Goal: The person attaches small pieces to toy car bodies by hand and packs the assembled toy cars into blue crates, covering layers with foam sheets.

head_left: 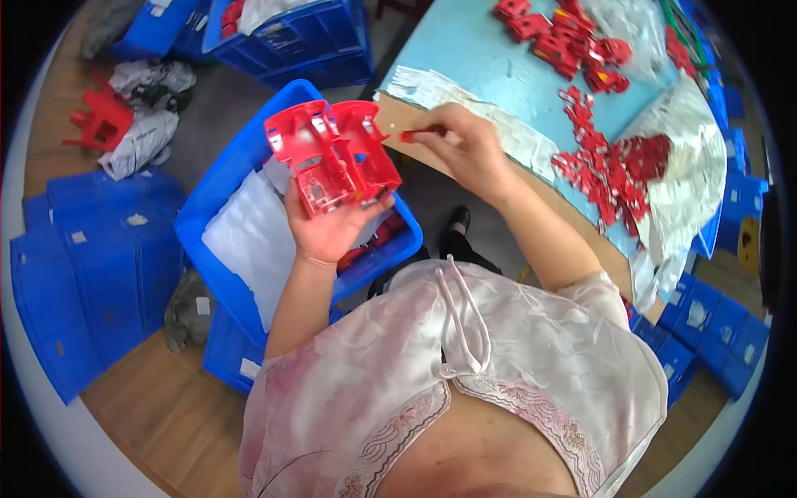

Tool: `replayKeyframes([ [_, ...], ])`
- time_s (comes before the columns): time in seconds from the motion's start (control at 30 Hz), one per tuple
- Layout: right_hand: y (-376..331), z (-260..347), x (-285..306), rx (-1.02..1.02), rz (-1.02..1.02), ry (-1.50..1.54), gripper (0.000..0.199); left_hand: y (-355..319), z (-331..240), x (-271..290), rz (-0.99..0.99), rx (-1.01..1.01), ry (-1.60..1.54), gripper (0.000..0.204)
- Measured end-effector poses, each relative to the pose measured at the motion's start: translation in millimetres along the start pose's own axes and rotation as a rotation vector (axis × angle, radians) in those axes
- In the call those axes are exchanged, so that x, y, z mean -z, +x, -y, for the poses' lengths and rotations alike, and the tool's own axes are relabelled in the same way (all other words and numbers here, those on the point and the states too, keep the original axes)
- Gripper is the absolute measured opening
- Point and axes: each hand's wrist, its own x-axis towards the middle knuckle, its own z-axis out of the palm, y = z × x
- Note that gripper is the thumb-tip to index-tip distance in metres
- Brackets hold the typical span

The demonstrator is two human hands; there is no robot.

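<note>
My left hand (326, 238) is raised over a blue bin, palm up. Resting in its fingers are two red plastic shells (309, 176), side by side with their hollow, cut-out sides showing; they look like toy vehicle bodies. To their right, my right hand (471, 151) pinches a small, thin red plastic piece (422, 133) by the table's near edge, apart from the shells. The blue bin (193, 228) under my left hand holds white sheeting (253, 232) and more red parts (375, 242), partly hidden by that hand and forearm.
On the light blue table (465, 62) lie a heap of small red pieces (591, 158), several red shells (564, 46) and a crumpled whitish bag (693, 166). Another blue crate (299, 50) stands ahead. Blue boxes (100, 266) line the left; a red stool (104, 120) is beyond.
</note>
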Motion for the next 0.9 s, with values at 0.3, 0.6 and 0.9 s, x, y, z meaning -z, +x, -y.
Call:
replayKeyframes([
  [0.3,-25,9,12,0.288,0.058,-0.335,0.017,8,45,-35,0.102,0.187,0.156,0.080],
  [0.6,-59,-7,21,0.296,-0.292,-0.228,0.079,1,71,-45,0.038,0.267,0.421,0.080],
  [0.9,-75,-25,42,0.128,-0.159,-0.438,0.082,11,120,-50,0.006,0.155,0.487,0.076],
])
